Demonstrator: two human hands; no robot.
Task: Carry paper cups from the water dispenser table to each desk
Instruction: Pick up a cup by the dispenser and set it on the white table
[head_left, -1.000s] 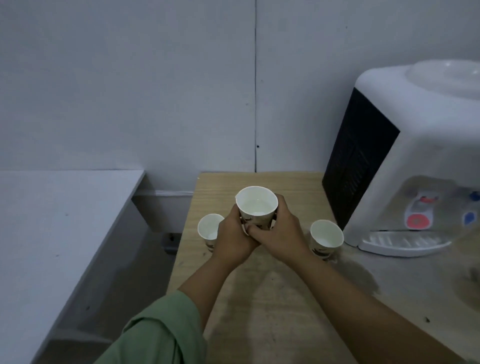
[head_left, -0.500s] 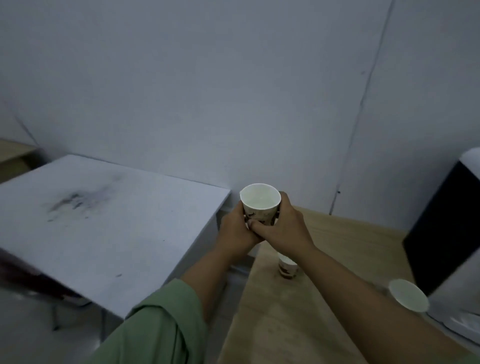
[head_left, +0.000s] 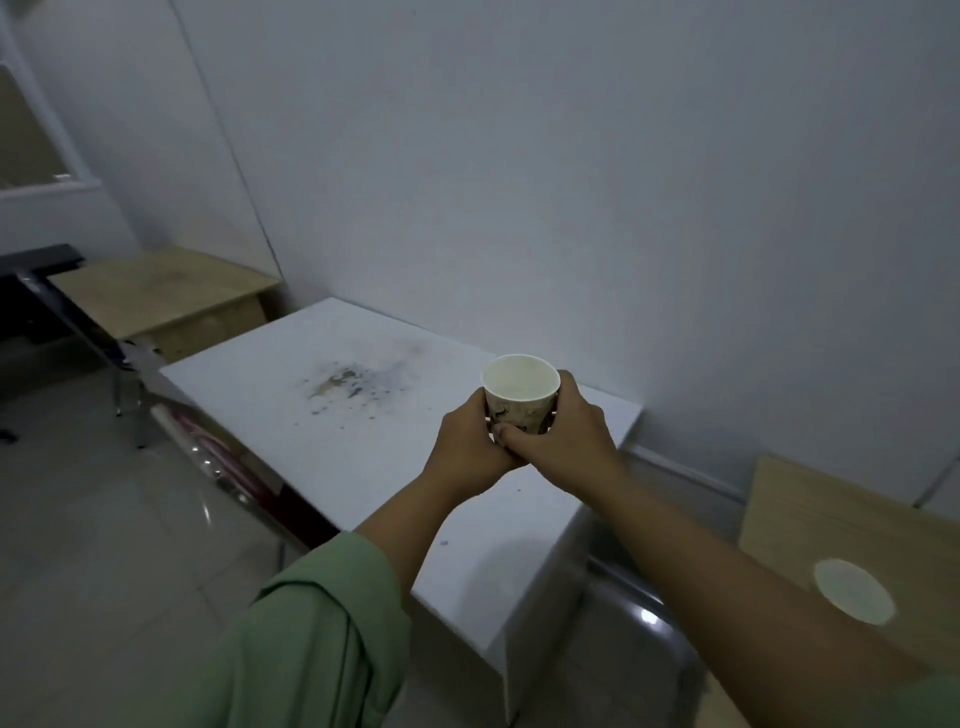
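Paper cup (head_left: 521, 391) clasped upright by left hand (head_left: 469, 448) and right hand (head_left: 566, 436) over white desk (head_left: 332, 441) — advisable: keep rim level, lower straight, release once seated — no squeezing.

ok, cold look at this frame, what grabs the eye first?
The paper cup at centre, upright, gripped by both the left hand and the right hand above the white desk. Next, the dark smudge on that desk's top, left of the cup. A second cup stands on the wooden table at lower right.
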